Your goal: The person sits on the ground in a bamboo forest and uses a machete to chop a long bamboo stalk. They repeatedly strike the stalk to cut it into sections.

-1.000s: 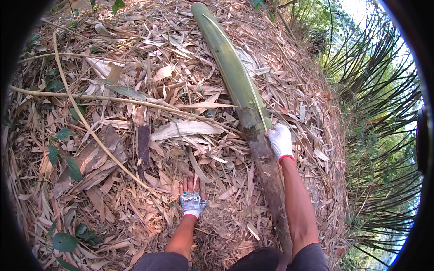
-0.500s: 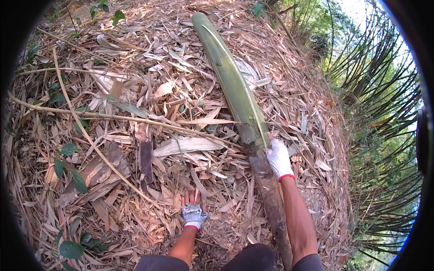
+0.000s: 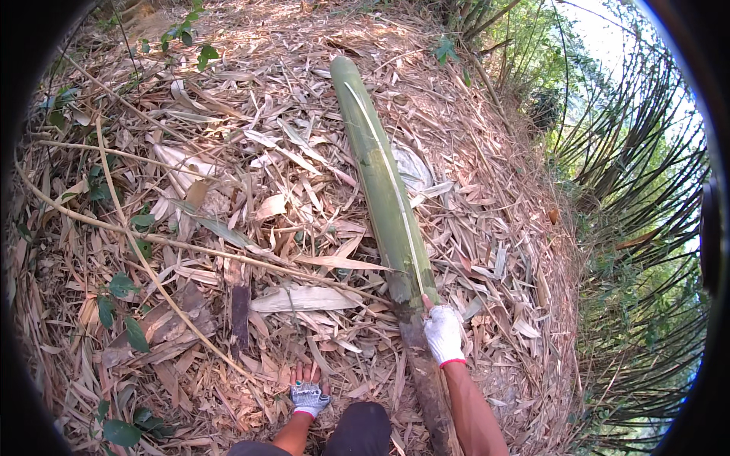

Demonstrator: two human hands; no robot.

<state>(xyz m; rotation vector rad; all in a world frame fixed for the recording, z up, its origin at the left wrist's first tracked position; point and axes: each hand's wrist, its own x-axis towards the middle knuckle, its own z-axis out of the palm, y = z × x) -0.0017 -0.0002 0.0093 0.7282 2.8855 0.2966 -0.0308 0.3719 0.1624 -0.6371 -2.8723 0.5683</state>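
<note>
A thick green bamboo pole [image 3: 380, 182] lies on the ground, running away from me. Along its top runs a thin pale bamboo strip [image 3: 396, 182]. My right hand [image 3: 444, 334], in a white knit glove, is closed at the strip's near end, against the pole. Its fingers are partly hidden. Below the green part, a dark brown length of wood [image 3: 427, 380] continues toward me; how the two meet is partly covered. My left hand [image 3: 309, 394], in a grey fingerless glove, presses flat on dry leaves, fingers outstretched, holding nothing.
Dry bamboo leaves [image 3: 304, 296] cover the ground. Long thin tan stems [image 3: 175, 242] cross on the left, above green-leaved plants [image 3: 122, 432]. My knee [image 3: 361, 429] shows at the bottom. Dense bamboo stalks [image 3: 639, 159] stand on the right.
The view has shifted, so the pole and both hands sit lower in the picture. My right hand stays at the strip's near end; the strip now looks straighter. My left hand remains flat.
</note>
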